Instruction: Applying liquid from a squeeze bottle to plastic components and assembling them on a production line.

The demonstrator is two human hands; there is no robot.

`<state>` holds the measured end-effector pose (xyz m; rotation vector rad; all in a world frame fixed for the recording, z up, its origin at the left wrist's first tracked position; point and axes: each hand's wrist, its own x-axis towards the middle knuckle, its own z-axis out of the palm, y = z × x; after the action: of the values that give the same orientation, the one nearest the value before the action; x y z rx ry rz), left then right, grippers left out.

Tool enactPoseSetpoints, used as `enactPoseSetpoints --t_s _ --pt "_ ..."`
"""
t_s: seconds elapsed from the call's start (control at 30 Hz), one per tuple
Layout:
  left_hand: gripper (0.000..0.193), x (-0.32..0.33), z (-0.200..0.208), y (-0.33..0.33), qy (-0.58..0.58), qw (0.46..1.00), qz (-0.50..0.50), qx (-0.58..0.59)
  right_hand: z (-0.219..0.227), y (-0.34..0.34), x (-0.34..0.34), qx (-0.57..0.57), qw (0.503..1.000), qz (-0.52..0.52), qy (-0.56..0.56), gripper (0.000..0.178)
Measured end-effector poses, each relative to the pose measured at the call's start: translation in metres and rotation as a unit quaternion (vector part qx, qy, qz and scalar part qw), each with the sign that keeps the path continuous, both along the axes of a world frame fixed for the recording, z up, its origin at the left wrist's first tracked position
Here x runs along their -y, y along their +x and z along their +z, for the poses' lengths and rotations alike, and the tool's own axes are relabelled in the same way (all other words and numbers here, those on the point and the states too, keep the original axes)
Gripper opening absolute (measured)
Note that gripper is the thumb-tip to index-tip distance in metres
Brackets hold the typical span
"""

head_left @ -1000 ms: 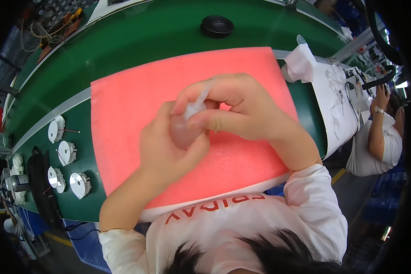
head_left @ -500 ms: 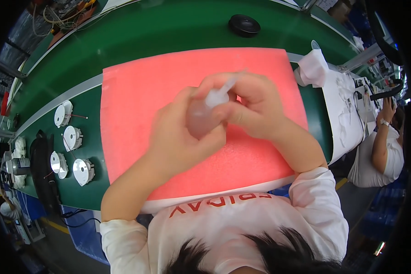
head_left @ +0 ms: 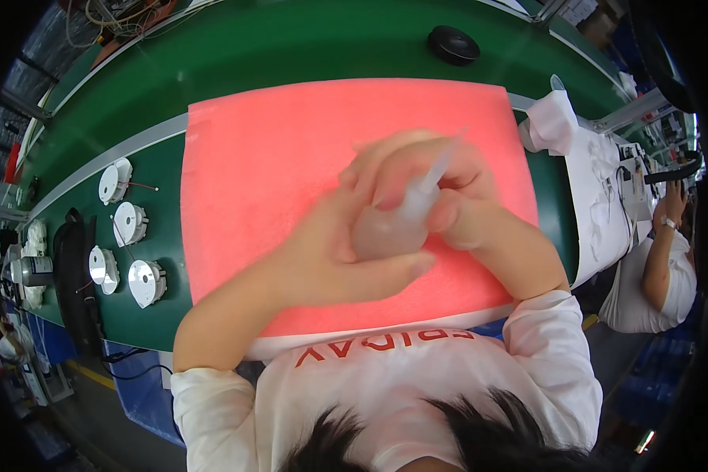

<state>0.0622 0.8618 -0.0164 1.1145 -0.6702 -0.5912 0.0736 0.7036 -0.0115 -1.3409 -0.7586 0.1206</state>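
Above the pink foam sheet [head_left: 244, 181], I hold a small translucent dropper bottle [head_left: 389, 232] with a thin tapered nozzle. The nozzle tilts up and to the right. My left hand [head_left: 326, 252] is wrapped round the bottle's round body, its thumb along the near side. At the cap, below the nozzle, the fingers and thumb of my right hand [head_left: 472, 177] close on the bottle. Some fingers of both hands overlap and are blurred, so the far side of the bottle is hidden.
Several round white parts with thin wires [head_left: 145, 283] lie on the green bench at left, beside a black strap-like item [head_left: 72, 275]. A black round lid-like object [head_left: 453, 46] sits at the back. White cloth [head_left: 552, 122] hangs at right, near another person [head_left: 657, 244].
The bottle has moved right and slightly toward me, and more of its nozzle shows. Both hands stay on it; my right fingers have shifted about the cap.
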Motion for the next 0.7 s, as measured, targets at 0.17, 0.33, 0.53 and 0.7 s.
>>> enactPoseSetpoints --t_s 0.17,0.33,0.53,0.7 --pt "0.047 0.001 -0.004 0.006 0.102 0.976 0.131 0.142 0.002 -0.004 -0.004 0.005 0.999 -0.051 0.003 0.05" --pt "0.054 -0.004 -0.025 0.023 -0.137 0.945 -0.273 -0.113 0.002 -0.004 -0.007 -0.107 0.989 0.09 0.044 0.05" --pt "0.051 0.001 -0.007 -0.002 0.016 0.996 -0.004 -0.091 0.002 0.001 -0.004 -0.056 0.998 0.03 -0.007 0.049" --pt "0.043 0.011 -0.009 -0.003 0.026 0.983 0.128 0.132 0.004 0.003 0.002 0.013 0.999 -0.009 -0.052 0.041"
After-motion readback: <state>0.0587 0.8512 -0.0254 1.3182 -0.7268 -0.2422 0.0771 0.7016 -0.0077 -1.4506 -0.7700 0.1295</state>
